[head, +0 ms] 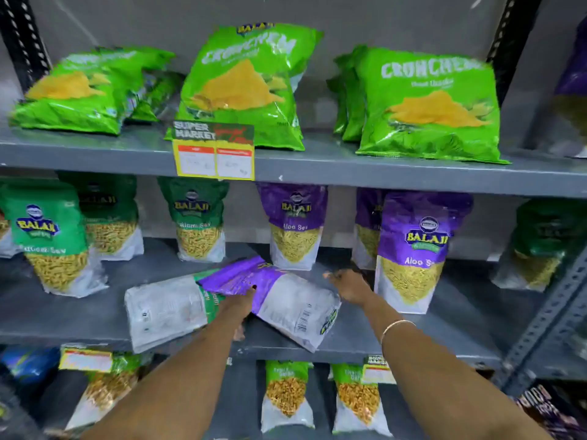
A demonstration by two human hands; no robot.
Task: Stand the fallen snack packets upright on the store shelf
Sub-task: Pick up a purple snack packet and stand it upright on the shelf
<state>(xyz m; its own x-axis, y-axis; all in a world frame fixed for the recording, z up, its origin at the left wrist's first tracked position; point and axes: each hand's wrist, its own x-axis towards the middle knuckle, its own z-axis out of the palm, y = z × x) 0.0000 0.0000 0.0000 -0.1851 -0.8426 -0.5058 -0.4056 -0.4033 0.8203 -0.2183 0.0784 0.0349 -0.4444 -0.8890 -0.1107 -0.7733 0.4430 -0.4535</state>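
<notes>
The grey metal store shelf [365,344] spans the whole view in three tiers. On its top tier sit large bright green crinkled chip bags [428,103], some leaning or lying back. The middle tier carries upright pouches with clear windows: green-topped ones [50,236] to the left and purple-topped ones [413,249] to the right.

At the front of that middle tier lie the two fallen packets, back-side up. The purple-and-white fallen packet [286,300] lies with its long axis running diagonally from upper left to lower right, its lower corner reaching the shelf edge, and it overlaps the green-and-white fallen packet [165,309], which lies beside it to the left, its long axis roughly across the shelf.

The left hand [241,303] rests on the purple packet near the overlap, fingers extended and pressed flat on the film, thumb seemingly hooked under the edge, though motion blur makes this uncertain. The right hand [349,284], with a thin metal bangle [397,327] on its wrist, hovers spread just beyond the packet's right side, gripping nothing. The left hand is therefore the nearer one for tipping it upright.

How the two packets touch under the left forearm is hidden, and the printing is too smeared to read.
</notes>
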